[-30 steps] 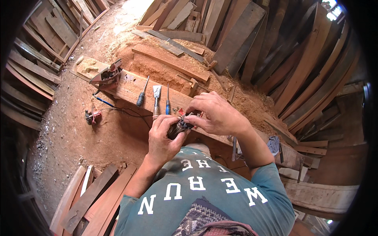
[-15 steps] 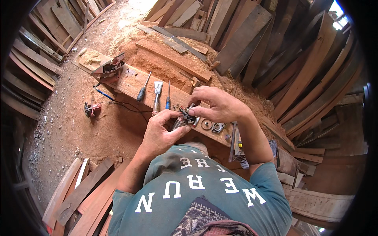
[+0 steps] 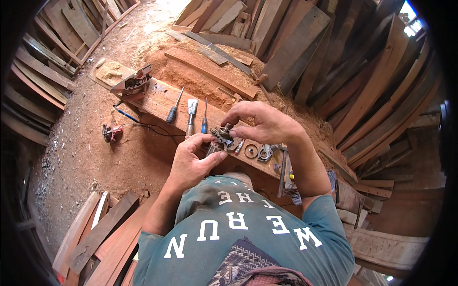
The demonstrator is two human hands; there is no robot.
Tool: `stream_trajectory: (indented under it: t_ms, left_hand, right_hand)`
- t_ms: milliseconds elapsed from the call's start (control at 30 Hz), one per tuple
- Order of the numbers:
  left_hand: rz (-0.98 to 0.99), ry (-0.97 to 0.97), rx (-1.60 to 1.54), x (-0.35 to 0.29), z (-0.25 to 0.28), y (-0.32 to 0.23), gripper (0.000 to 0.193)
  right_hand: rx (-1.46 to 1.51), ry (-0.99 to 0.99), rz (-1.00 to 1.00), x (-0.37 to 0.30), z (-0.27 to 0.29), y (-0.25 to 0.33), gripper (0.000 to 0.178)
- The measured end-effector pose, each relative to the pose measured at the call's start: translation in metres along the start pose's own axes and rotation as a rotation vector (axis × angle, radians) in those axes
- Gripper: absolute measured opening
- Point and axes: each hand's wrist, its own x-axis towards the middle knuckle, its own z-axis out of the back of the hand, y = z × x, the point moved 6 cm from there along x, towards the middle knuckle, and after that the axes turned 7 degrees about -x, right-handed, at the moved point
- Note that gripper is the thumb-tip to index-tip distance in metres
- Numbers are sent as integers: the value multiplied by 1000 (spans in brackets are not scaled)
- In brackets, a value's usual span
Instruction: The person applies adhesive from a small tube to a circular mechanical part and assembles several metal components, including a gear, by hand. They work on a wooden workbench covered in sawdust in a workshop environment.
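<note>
Over the near edge of the wooden bench (image 3: pixel 159 106), my left hand (image 3: pixel 191 155) grips a small motor rotor with dark fan fins (image 3: pixel 222 139) between thumb and fingers. My right hand (image 3: pixel 265 125) pinches the short metal shaft end at the rotor's top. The lower part of the rotor is partly hidden by my left fingers. Just beyond it lie a blue-handled screwdriver (image 3: pixel 204 123), a wide chisel (image 3: pixel 191 114) and a dark-handled screwdriver (image 3: pixel 172 112). Beside my right hand sit a round gear-like ring (image 3: pixel 251 151) and a grey metal housing (image 3: pixel 265 153).
A dark red power-tool body (image 3: pixel 135 85) rests on the bench's left part, its cable hanging down. A small red part (image 3: pixel 112 131) lies on the dusty ground. Boards (image 3: pixel 298 52) lean at the far right; more planks (image 3: pixel 102 233) lie at the lower left.
The rotor has turned in my hands, so its fins and shaft end show more plainly. My right hand has shifted slightly left, fingers now around the shaft end.
</note>
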Motion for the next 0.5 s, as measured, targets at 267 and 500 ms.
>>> stream_trajectory:
  t_ms: [267,500]
  left_hand:
    - [105,-13,-38,-3,5,0,41]
    - [-40,0,37,-4,5,-5,40]
  right_hand:
    - [88,-49,54,3,-7,3,27]
    - [-63,22,63,5,-8,8,31]
